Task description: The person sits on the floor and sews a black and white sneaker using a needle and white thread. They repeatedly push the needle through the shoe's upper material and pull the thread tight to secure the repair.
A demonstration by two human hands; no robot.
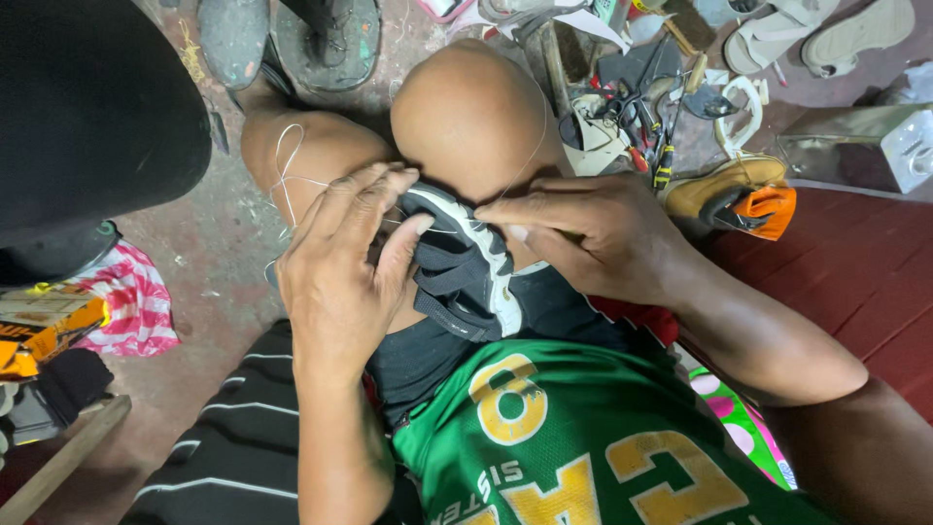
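Observation:
A black shoe with a white sole edge (465, 264) is wedged between my knees, sole side turned up. My left hand (345, 262) grips its left side, fingers curled over the toe. My right hand (588, 233) pinches the white sole edge from the right, fingers closed together. A thin white thread (284, 170) loops from the shoe over my left knee. Whether a needle is in my right fingers cannot be made out.
Ahead on the floor lie pliers and screwdrivers (646, 131), sandals (777, 34), a tan and orange shoe (739, 194) and a metal box (860, 146). A pair of worn soles (292, 39) lies at top left, a checked cloth (131, 297) at the left.

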